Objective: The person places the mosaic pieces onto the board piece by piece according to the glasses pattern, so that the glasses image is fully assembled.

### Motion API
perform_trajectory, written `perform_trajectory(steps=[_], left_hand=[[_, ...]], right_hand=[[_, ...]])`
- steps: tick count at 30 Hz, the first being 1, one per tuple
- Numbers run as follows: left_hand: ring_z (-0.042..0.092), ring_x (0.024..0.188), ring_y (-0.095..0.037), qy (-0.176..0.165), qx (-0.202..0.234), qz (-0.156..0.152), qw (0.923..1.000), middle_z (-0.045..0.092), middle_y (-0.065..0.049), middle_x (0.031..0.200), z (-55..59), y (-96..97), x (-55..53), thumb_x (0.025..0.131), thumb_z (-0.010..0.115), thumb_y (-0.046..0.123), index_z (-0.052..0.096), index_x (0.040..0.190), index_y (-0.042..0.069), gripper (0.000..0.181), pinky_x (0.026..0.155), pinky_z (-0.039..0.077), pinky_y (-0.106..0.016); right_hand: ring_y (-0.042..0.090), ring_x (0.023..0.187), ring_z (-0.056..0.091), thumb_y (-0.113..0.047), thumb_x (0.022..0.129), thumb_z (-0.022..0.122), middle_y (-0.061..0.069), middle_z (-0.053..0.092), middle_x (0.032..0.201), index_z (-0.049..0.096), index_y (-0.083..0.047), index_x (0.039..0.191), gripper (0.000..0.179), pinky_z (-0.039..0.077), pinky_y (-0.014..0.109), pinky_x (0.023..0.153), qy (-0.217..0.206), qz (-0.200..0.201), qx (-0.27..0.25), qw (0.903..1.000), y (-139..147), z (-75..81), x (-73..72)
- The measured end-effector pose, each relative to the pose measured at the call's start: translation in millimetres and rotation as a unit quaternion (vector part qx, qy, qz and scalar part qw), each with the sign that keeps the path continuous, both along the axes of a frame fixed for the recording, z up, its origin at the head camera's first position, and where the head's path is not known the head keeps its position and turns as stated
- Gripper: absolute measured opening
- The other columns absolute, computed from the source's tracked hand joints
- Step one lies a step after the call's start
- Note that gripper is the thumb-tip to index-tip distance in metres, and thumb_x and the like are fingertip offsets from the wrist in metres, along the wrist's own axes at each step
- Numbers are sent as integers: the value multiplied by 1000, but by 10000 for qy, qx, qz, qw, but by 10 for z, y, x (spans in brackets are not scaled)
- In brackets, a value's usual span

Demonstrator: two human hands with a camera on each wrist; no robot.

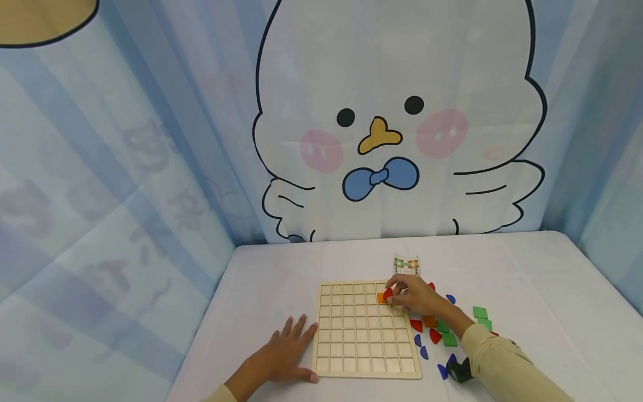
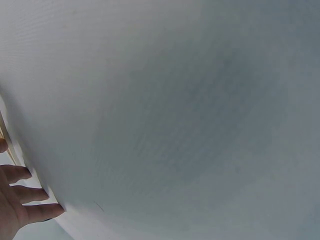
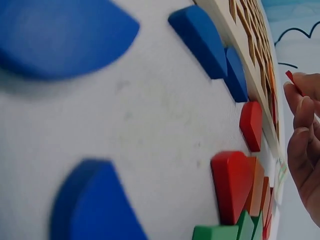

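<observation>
A wooden grid board (image 1: 361,338) lies on the white table. Over its far right corner, my right hand (image 1: 417,293) pinches a red block (image 1: 387,295) with a rounded edge between thumb and fingers. Right beside that block, an orange square block (image 1: 380,298) sits in the grid. The right wrist view shows the red block (image 3: 294,81) edge-on at the fingertips of the right hand (image 3: 305,130). My left hand (image 1: 283,357) rests flat with spread fingers, its fingertips and thumb at the board's left edge. In the left wrist view, part of the left hand (image 2: 17,195) shows at the lower left.
Right of the board lie loose blocks: red (image 1: 435,335), orange (image 1: 429,321), green (image 1: 449,339) and blue half-rounds (image 1: 424,353). More green squares (image 1: 480,312) lie farther right. A printed pattern card (image 1: 406,263) is behind the board. A dark object (image 1: 458,371) is by the right sleeve.
</observation>
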State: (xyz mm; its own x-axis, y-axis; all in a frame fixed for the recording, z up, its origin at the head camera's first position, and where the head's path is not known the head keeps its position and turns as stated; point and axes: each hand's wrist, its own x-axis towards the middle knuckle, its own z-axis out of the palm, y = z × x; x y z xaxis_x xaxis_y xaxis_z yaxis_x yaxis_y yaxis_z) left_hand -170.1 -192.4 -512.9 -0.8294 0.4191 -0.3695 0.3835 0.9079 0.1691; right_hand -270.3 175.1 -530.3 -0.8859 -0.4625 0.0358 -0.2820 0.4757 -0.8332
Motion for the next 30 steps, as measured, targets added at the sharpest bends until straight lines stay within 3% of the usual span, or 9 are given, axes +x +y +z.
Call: perform_trajectory(steps=[6, 20, 30], left_hand=[[23, 149, -51, 42, 6, -43, 10000, 22, -18, 166, -1, -3, 2, 74, 61, 81, 26, 160, 25, 108, 107, 36, -69], [24, 148, -52, 194, 45, -179, 9996, 22, -20, 166, -37, -37, -9, 75, 60, 81, 25, 160, 24, 108, 106, 38, -69], [24, 149, -51, 154, -56, -102, 9998, 21, -19, 166, -59, -30, -20, 74, 59, 83, 25, 160, 25, 109, 107, 37, -69]], right_hand=[[12, 63, 58, -15, 90, 75, 4, 68, 88, 69, -2, 112, 25, 51, 24, 54, 116, 84, -38, 9999, -84, -9, -16], [10, 61, 52, -14, 89, 77, 0, 61, 83, 71, -4, 110, 25, 45, 22, 53, 93, -121, 496, 9986, -262, 35, -20], [9, 72, 50, -17, 88, 78, -7, 60, 80, 73, -14, 101, 15, 40, 25, 65, 538, -204, 1265, 9903, -352, 68, -54]])
